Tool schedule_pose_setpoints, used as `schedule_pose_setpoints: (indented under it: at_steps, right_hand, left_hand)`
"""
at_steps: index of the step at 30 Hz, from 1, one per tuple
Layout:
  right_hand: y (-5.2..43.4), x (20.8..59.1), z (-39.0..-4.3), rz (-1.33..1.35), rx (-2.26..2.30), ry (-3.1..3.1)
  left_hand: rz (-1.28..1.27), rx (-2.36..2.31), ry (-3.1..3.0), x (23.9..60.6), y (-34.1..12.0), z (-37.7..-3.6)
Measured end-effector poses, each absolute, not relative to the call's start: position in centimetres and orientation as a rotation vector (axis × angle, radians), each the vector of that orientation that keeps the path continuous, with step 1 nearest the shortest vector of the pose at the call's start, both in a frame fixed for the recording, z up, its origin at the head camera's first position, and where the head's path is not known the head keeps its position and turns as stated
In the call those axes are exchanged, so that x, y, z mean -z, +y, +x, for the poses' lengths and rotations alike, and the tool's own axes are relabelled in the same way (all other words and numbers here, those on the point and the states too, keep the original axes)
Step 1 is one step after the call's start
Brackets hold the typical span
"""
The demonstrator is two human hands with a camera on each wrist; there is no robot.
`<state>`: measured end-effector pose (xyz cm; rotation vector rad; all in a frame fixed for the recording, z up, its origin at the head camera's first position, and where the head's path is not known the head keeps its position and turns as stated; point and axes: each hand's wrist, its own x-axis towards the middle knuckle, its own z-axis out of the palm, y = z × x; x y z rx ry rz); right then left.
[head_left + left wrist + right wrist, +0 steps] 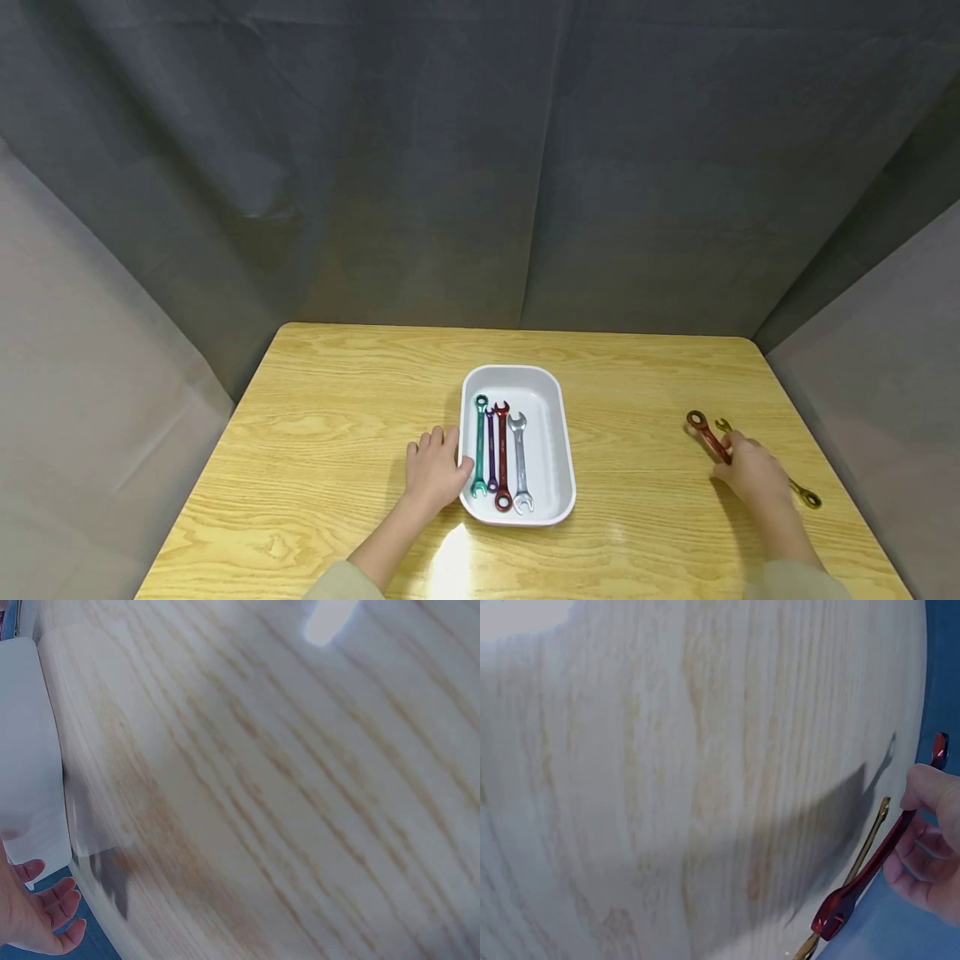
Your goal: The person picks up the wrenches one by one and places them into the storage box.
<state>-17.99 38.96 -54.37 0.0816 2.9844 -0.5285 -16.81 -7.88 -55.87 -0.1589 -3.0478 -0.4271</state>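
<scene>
My left hand [435, 475] grips the left rim of a white tray [555, 450], thumb over the edge and fingers outside. Inside the tray lie a green wrench [480, 442], a purple wrench [491, 450], a dark red wrench [502, 458] and a silver wrench [521, 467], side by side lengthwise. Over at the right, my right hand [757, 475] pinches another red wrench [707, 435] by its shank, raised off the table in the right wrist view. A yellow wrench [808, 498] lies on the table under that hand, its middle hidden in the head view.
The wooden table [337, 392] has rounded far corners. Dark grey cloth [420, 167] hangs behind it, with lighter cloth at both sides. Light glares off the tabletop in front of the tray.
</scene>
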Motion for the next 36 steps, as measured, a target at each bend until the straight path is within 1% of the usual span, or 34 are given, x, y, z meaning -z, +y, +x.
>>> schedule_pose_setpoints:
  at_steps: [25, 36]
  right_hand:
    - [34.8, 51.9, -18.0, 0.065, 0.645, 3.01]
    - [32.8, 51.4, -17.8, 0.054, 0.679, 3.012]
  left_hand:
    - [-0.156, 0.428, -3.039, 56.0, -7.9, -16.8]
    - [-0.156, 0.429, -3.039, 56.0, -7.9, -16.8]
